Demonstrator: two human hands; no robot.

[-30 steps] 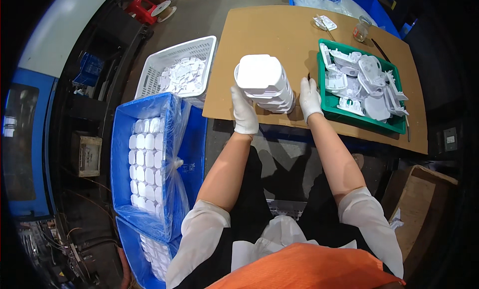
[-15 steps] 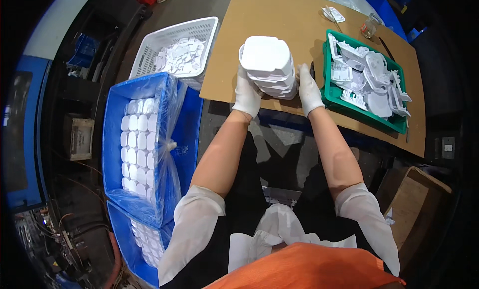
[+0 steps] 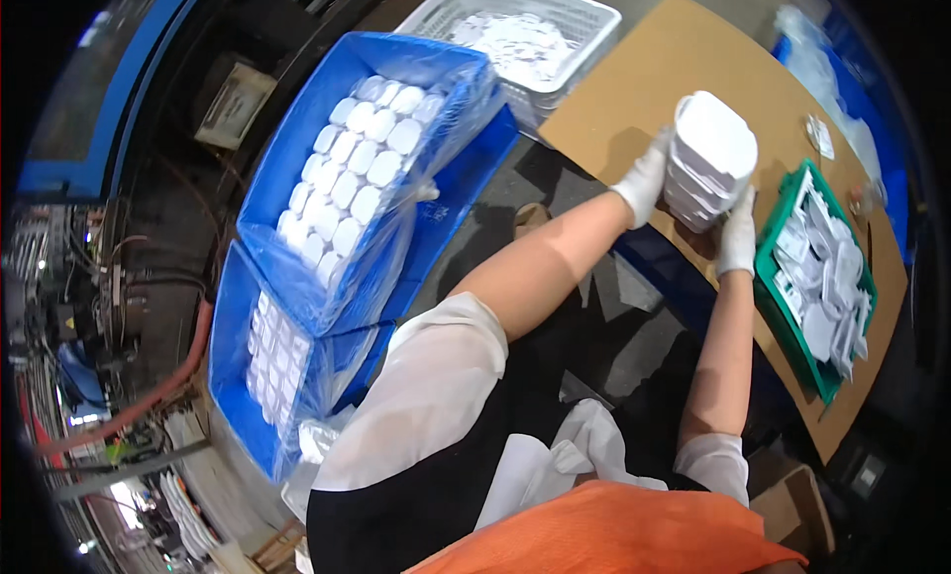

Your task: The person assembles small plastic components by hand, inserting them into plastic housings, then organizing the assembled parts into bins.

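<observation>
A stack of white plastic housings (image 3: 711,143) with rounded corners is clasped between my two gloved hands over the brown tabletop (image 3: 634,89). My left hand (image 3: 649,181) presses on the stack's left side, fingers partly hidden behind it. Against the lower right side lies my right hand (image 3: 736,237), with its fingers also partly covered. Whether the stack rests on the table or is lifted, I cannot tell. Just right of my right hand is a green tray (image 3: 810,371), heaped with assorted white plastic parts (image 3: 822,267).
To the left, two blue crates (image 3: 260,193) lined with clear plastic hold rows of white rounded pieces (image 3: 342,168). A white perforated basket (image 3: 594,24) of small white parts stands beyond them. At lower right is a cardboard box (image 3: 792,510); machinery and a red hose (image 3: 188,351) lie far left.
My view has turned left, so table, tray and stack sit further right and look tilted. My right hand, slightly apart from the stack before, is now against it.
</observation>
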